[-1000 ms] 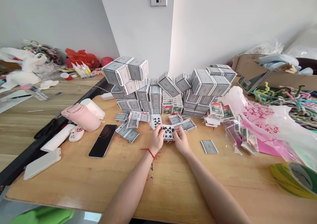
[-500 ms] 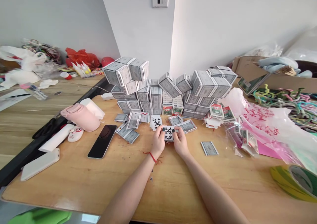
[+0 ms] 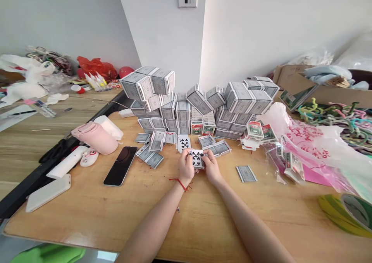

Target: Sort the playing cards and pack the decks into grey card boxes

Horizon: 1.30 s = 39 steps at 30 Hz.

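Between my two hands I hold a small stack of playing cards (image 3: 197, 159), with a club card face up on top. My left hand (image 3: 186, 166) grips the left edge, its thumb on the face. My right hand (image 3: 212, 167) closes on the right edge with its thumb near the top corner. Just beyond lies a face-up pile of club cards (image 3: 183, 142). Loose card stacks (image 3: 152, 159) rest to the left and more card stacks (image 3: 220, 148) to the right. One card pile (image 3: 246, 174) lies face down farther right.
A wall of card blocks (image 3: 183, 116) stands at the back. On the left are a black phone (image 3: 120, 166), a pink cup (image 3: 97, 137) and a white power bank (image 3: 48, 193). Card boxes (image 3: 255, 130), a plastic bag (image 3: 310, 135) and a tape roll (image 3: 345, 214) are on the right.
The held cards have tilted slightly and shifted a little left and down. Both hands still grip them, with the right thumb a bit higher. Everything else stays in place.
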{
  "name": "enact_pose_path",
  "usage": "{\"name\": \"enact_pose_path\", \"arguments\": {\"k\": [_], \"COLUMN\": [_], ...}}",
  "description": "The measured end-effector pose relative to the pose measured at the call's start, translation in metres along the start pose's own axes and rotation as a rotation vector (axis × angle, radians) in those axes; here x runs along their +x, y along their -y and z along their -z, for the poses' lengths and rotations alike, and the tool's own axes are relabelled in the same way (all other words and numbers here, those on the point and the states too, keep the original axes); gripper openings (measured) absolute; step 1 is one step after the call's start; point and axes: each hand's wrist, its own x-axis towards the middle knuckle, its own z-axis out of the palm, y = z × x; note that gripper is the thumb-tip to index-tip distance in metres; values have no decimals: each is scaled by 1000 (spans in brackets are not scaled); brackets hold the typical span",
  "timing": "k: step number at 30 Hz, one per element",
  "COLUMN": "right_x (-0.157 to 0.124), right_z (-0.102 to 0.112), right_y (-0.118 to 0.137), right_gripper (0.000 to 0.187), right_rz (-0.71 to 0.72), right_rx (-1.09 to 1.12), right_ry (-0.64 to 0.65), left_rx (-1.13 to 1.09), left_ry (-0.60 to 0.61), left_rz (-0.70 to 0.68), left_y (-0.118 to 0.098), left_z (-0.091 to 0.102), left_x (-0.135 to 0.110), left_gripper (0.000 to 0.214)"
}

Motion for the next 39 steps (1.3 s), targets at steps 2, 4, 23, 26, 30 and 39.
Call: {"name": "enact_pose_path", "arguments": {"k": [2, 4, 23, 26, 30, 39], "right_x": [0, 0, 0, 0, -3, -3], "right_z": [1, 1, 2, 1, 2, 7], "right_y": [0, 1, 4, 5, 6, 12], "right_gripper": [13, 14, 15, 16, 16, 19], "right_rz": [-2, -1, -8, -43, -97, -268], "right_rx": [13, 25, 195, 231, 265, 308], "right_ry": [3, -1, 39, 47, 91, 225], "left_rx": [4, 13, -77, -78, -83, 152], "left_ry": [11, 20, 79, 96, 105, -13], "left_rz": [-5, -3, -51, -46, -44, -133], "left_y": [-1, -2, -5, -3, -6, -27], "left_z": [0, 0, 0, 2, 4, 9], "left_x": [-1, -1, 2, 3, 1, -1], "left_gripper": [16, 16, 10, 8, 7, 19]}}
